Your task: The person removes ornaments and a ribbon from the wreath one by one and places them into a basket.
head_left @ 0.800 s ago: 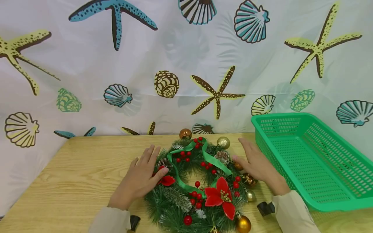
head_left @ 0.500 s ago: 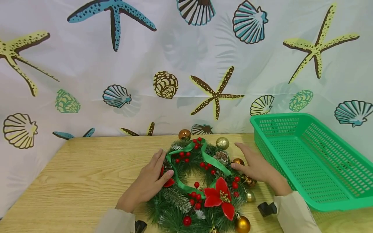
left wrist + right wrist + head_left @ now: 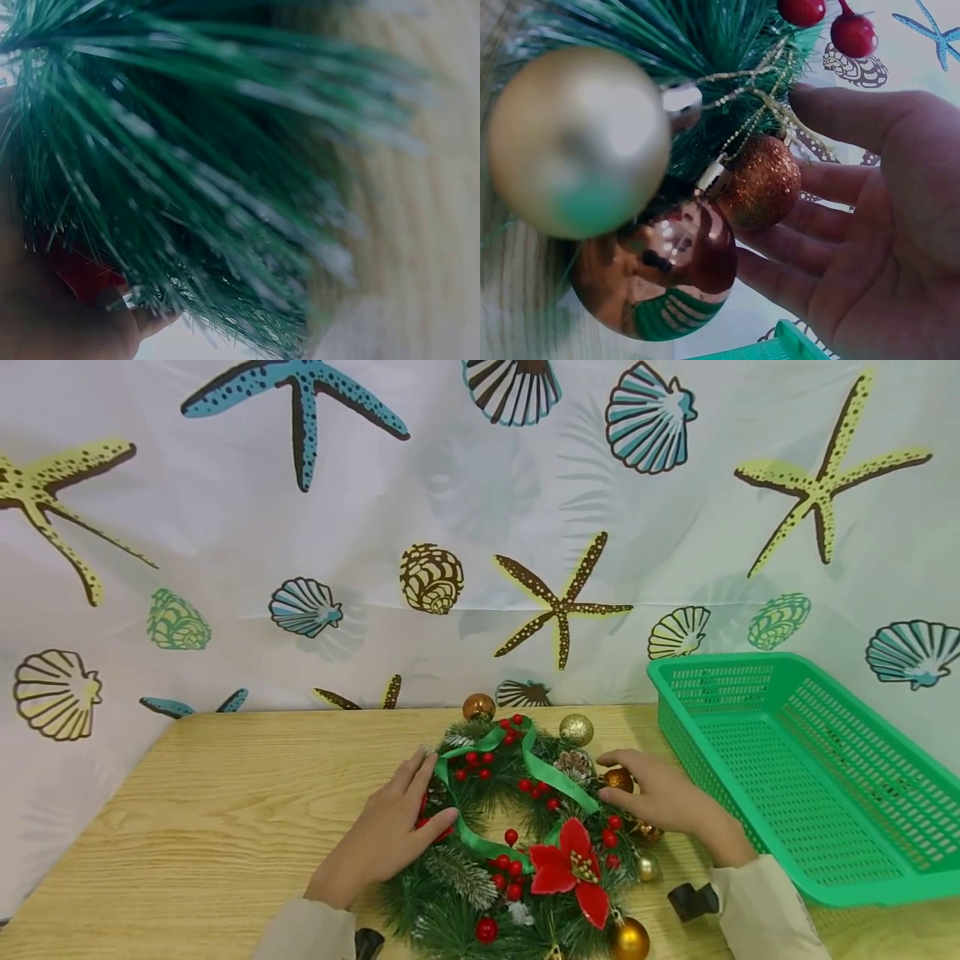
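A green Christmas wreath (image 3: 450, 922) with red berries, a poinsettia (image 3: 573, 870) and a loose green ribbon (image 3: 558, 781) lies on the table. My left hand (image 3: 390, 835) rests on its left side, fingers together and pointing away, partly covering a red flower. In the left wrist view, pine needles hide most of that hand. At the wreath's right side is my right hand (image 3: 663, 795), its slightly bent fingers around a glittery copper bauble (image 3: 763, 184). The right wrist view has those fingers behind the bauble, tips hidden, and the thumb near its gold cord.
To the right stands a green plastic basket (image 3: 817, 893). A shiny copper bauble (image 3: 660, 277) and a pale gold bauble (image 3: 577, 142) hang at the wreath's right edge. Beyond the wooden table (image 3: 247, 802) hangs a cloth (image 3: 360, 527) printed with shells and starfish.
My left hand has shifted right, further onto the wreath's left side. The fingers of my right hand have bent in towards the copper bauble. The wreath stays put.
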{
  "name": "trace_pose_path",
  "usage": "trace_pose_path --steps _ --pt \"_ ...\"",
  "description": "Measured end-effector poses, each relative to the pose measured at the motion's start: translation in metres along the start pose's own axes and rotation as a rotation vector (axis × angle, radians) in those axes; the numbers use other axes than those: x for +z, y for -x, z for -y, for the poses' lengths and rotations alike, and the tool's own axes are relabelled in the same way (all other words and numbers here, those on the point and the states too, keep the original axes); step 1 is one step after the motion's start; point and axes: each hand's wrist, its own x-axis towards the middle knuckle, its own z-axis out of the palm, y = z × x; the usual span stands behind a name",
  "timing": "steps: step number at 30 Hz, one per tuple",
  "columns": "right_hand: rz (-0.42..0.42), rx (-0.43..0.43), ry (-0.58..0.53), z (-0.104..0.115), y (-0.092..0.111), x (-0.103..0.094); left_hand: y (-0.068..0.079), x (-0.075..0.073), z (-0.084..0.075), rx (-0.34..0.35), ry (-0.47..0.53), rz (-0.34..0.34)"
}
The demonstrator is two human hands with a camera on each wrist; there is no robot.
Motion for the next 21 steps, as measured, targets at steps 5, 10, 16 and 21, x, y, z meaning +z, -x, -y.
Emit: trace_pose_path --steps 5,10,16,21 --pt "0.018 -0.015 -0.035 -0.001 0.0 -0.001 0.001 0.001 0.001 -0.007 -0.016 -0.002" --pt "0.033 0.003 -0.1 0.001 -0.001 -0.003 0.0 0.0 0.003 -0.014 -0.029 -0.013" --pt "0.015 0.045 -0.115 0.003 0.0 0.002 0.0 0.001 0.004 -0.017 -0.017 0.0" --pt "-0.016 0.04 -0.127 0.003 0.002 0.008 -0.001 0.002 0.004 -0.031 -0.021 0.003"
